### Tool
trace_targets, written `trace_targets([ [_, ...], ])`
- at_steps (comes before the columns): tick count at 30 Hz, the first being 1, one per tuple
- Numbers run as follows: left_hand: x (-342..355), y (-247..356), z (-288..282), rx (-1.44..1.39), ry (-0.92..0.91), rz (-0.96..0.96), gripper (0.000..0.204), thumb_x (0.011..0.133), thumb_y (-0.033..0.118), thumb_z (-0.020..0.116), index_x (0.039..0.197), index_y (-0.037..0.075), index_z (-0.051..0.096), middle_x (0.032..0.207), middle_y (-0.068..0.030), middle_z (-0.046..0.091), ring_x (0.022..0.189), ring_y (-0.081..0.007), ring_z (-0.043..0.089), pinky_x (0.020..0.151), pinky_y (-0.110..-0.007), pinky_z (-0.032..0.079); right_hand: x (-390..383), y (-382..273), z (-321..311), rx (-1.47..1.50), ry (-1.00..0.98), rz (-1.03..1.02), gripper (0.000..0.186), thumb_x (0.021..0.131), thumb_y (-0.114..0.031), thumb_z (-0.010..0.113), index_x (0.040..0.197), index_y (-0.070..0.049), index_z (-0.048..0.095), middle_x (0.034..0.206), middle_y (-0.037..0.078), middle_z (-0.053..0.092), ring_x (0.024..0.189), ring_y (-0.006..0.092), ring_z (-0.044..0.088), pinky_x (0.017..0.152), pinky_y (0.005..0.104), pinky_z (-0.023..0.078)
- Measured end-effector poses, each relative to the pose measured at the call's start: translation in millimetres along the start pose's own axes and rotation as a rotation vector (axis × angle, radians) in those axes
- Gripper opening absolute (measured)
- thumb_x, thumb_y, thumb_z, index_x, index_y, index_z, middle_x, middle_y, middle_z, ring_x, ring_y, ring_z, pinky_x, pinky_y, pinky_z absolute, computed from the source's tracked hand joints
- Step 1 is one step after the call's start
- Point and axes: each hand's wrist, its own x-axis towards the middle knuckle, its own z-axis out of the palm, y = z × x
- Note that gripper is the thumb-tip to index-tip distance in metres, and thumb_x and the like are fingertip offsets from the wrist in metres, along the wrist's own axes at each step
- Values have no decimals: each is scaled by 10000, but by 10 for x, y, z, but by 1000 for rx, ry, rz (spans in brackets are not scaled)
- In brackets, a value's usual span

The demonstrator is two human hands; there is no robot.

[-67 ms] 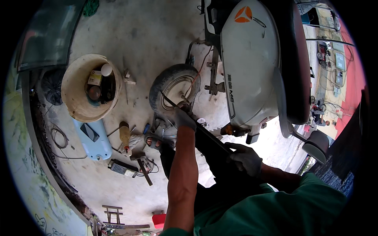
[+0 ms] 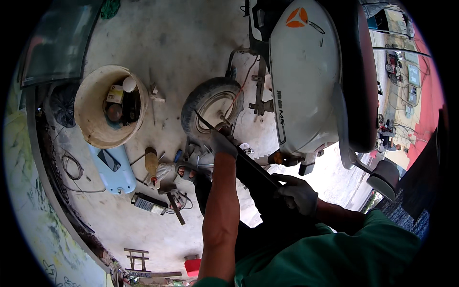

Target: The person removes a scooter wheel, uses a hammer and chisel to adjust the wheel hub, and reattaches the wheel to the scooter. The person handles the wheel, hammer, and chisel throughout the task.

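Observation:
A long, dark, thin bar (image 2: 256, 166) runs slantwise across my front, its tapered tip over the wheel (image 2: 191, 107). My left hand (image 2: 223, 143), in a grey glove, is closed round it near that tip. Farther down, my right hand (image 2: 300, 195), gloved as well, grips the bar's near end, its index finger lying along it. The wheel has a black tyre and a dusty pale hub, and a thin red wire crosses it. Beside it on the right stands a white electric scooter (image 2: 306, 76) with an orange emblem. What kind of tool the bar is, I cannot tell.
On the left stands a big dirty bucket (image 2: 83, 110) with odds and ends inside. A light blue case (image 2: 122, 177) carrying a phone (image 2: 109, 160), a brown bottle (image 2: 151, 161) and scattered tools lie near my foot. The scooter's mirror (image 2: 384, 179) juts out at right.

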Motion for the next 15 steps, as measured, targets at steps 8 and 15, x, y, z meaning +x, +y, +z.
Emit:
trace_targets([
  [8,-77,439,262,26,155,-37,224,898,187,390,924,90,590,682,-52,540,458,-136,395,411,-257,304,-68,-583,321,341,-145,149,547,918,-24,527,1460,-34,454,834,25,593,467,35,352,421,208,271],
  [15,198,708,260,23,208,-45,223,891,285,436,882,85,534,667,-106,528,440,-220,421,394,-346,305,288,-926,489,262,-151,120,581,917,-2,520,1488,-22,417,972,104,657,492,52,364,471,229,309],
])
